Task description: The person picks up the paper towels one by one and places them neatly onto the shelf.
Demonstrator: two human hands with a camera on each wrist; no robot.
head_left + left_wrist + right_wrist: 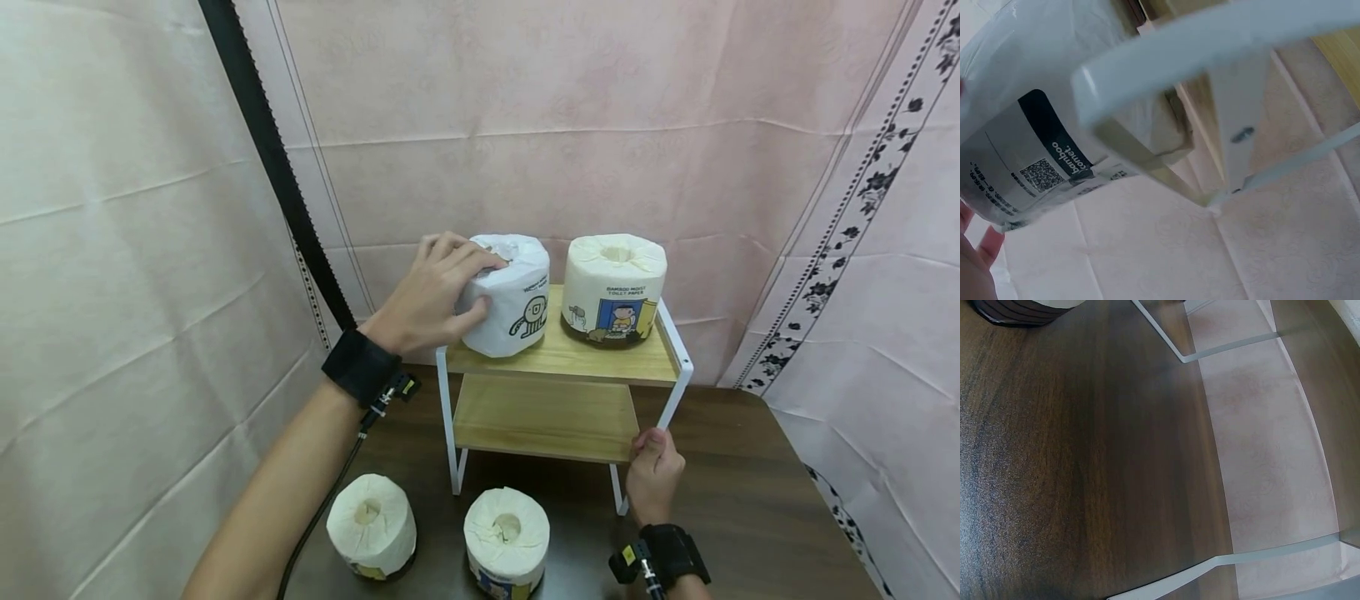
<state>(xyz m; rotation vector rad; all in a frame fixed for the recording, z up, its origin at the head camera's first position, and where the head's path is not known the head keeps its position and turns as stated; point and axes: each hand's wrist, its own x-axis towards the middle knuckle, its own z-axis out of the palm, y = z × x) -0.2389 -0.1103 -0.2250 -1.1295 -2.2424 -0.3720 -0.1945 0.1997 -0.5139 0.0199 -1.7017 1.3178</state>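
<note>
My left hand point(438, 292) grips a white-wrapped toilet paper roll point(517, 304) at the left of the upper board of a two-tier shelf point(577, 358). Fingers lie over the roll's top and the thumb is on its side. The left wrist view shows a printed label and QR code on this wrapped roll point(1029, 150), close to the white shelf frame point(1210, 44). Beside it on the upper board stands a cream toilet paper roll point(615, 292) with a cartoon print. Low on the shelf's right side, my right hand point(656, 471) holds the white frame.
Two more cream toilet paper rolls, one at left point(371, 527) and one in the middle point(507, 542), stand on the dark wooden table point(727, 467) in front of the shelf. A cloth curtain point(600, 108) hangs behind. A cable point(330, 500) runs along my left forearm.
</note>
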